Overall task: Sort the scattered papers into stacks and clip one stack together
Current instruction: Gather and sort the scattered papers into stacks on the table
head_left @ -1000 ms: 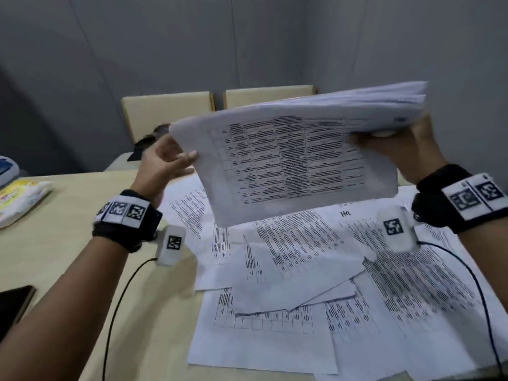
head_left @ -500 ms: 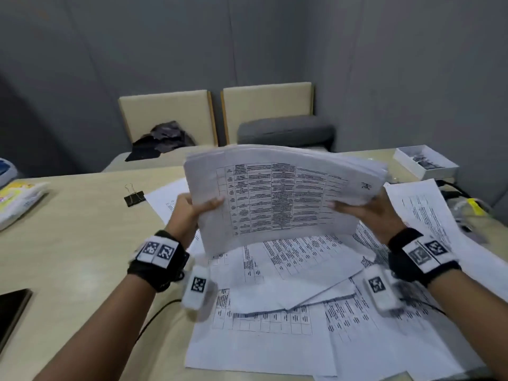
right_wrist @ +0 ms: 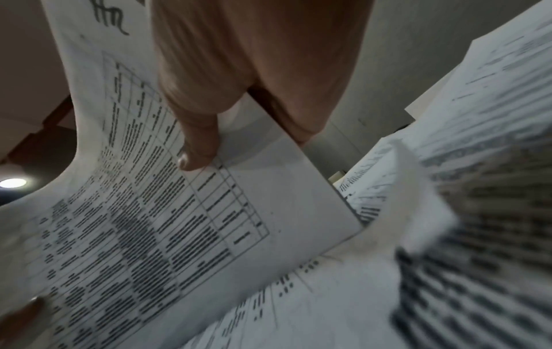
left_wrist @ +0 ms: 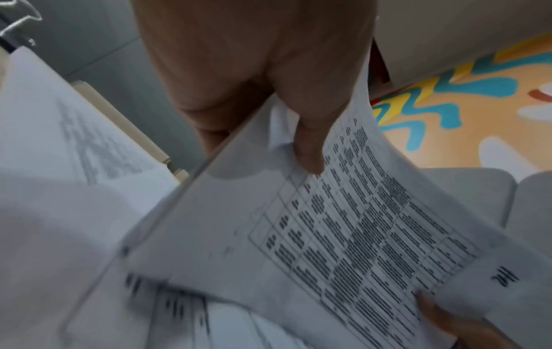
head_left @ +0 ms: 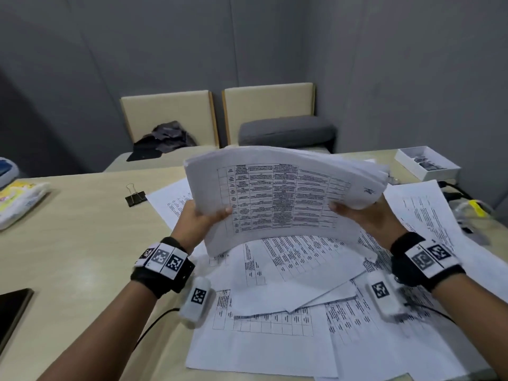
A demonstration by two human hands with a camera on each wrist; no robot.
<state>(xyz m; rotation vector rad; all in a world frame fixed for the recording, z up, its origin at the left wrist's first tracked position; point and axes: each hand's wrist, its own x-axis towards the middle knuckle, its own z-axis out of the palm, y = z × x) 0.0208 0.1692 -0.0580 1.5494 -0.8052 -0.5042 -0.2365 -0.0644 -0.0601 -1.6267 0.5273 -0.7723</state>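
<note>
I've got one stack (head_left: pixel 286 199) pinched by left hand (head_left: pixel 198 221) & right hand (head_left: pixel 368 218) above the table (head_left: pixel 68 243), w/ loose sheets (head_left: pixel 275 312) unsorted below, binder clip (head_left: pixel 135 198) unused, so approx halfway.

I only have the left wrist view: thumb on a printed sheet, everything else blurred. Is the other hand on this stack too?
Observer: Yes. The right hand grips the opposite edge of the stack, thumb on top.
Operator: Is a clip within reach?
Observer: A black binder clip lies on the table, beyond the left hand.
Operator: Any more clips?
Observer: A white box at the far right holds dark items; I cannot tell what they are.
</note>
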